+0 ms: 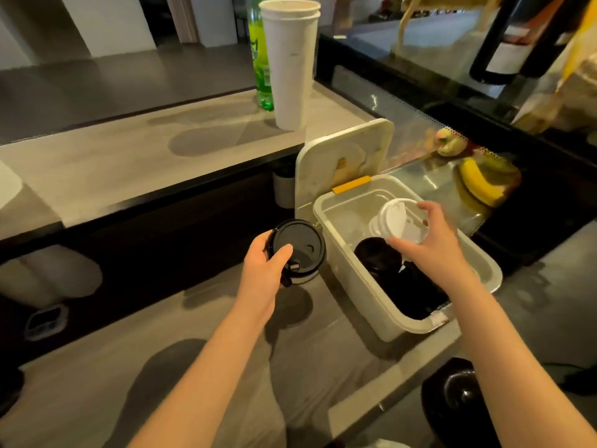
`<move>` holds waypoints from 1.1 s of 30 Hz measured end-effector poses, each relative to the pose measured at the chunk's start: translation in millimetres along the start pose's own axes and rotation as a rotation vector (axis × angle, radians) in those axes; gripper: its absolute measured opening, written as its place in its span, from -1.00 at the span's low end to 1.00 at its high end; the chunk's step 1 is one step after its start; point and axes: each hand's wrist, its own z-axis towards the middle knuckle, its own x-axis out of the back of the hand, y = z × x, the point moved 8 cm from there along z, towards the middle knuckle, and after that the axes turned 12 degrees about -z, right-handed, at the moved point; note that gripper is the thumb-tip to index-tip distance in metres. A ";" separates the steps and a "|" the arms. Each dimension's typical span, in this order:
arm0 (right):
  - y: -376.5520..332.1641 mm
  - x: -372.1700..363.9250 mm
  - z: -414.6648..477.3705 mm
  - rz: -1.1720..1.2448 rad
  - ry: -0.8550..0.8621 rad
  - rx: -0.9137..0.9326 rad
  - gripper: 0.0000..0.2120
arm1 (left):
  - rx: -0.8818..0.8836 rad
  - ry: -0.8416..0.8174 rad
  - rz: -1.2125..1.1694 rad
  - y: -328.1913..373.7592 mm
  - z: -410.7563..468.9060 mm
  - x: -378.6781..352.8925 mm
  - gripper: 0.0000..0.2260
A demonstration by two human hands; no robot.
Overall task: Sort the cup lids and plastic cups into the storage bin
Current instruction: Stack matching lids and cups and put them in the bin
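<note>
A pale storage bin stands open on the lower counter, its lid tilted up behind it. Black lids lie stacked inside the bin, with clear cups faintly visible at its far end. My right hand holds a small stack of white cup lids over the bin's middle, fingers curled round the rim. Left of the bin, my left hand grips a stack of black cup lids, thumb pressed on top.
A tall stack of white cups and a green bottle stand on the raised counter behind. A glass display case with a banana lies to the right. A dark round stool sits at lower right.
</note>
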 end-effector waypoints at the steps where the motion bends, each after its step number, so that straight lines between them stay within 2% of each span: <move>1: 7.5 1.7 13.5 -0.037 -0.012 -0.021 -0.30 | 0.005 -0.002 0.002 -1.7 3.9 -8.8 -0.72; 4: 17.0 1.4 50.4 -0.213 -0.041 0.045 -0.33 | 0.014 0.001 0.018 -6.6 13.7 -28.7 -0.70; 9: 16.8 -22.0 85.4 -0.483 -0.268 0.239 -0.27 | 0.016 -0.019 0.081 -10.0 25.8 -49.9 -0.72; 12: 12.5 -32.2 93.7 -0.532 -0.402 0.303 -0.25 | 0.023 -0.019 0.091 -12.3 31.9 -57.2 -0.75; 15: 17.3 -44.7 97.7 -0.694 -0.528 0.330 -0.26 | 0.036 -0.011 0.092 -16.4 36.4 -61.3 -0.72; 23: 19.5 -71.8 104.9 -0.968 -0.514 0.489 -0.26 | 0.060 -0.011 0.136 -24.3 42.0 -69.7 -0.66; 28: 23.8 -72.7 105.8 -0.962 -0.543 0.481 -0.26 | 0.067 -0.044 0.156 -24.2 41.4 -78.8 -0.72; 30: 23.6 -62.3 102.8 -0.892 -0.520 0.473 -0.31 | 0.066 -0.056 0.166 -23.6 41.2 -81.1 -0.70; 32: 10.7 -39.3 97.3 -0.648 -0.375 0.471 -0.43 | 0.065 -0.061 0.162 -23.5 41.7 -84.7 -0.70; 33: 3.0 -25.3 91.7 -0.441 -0.301 0.453 -0.50 | 0.065 -0.069 0.159 -24.0 41.9 -88.2 -0.71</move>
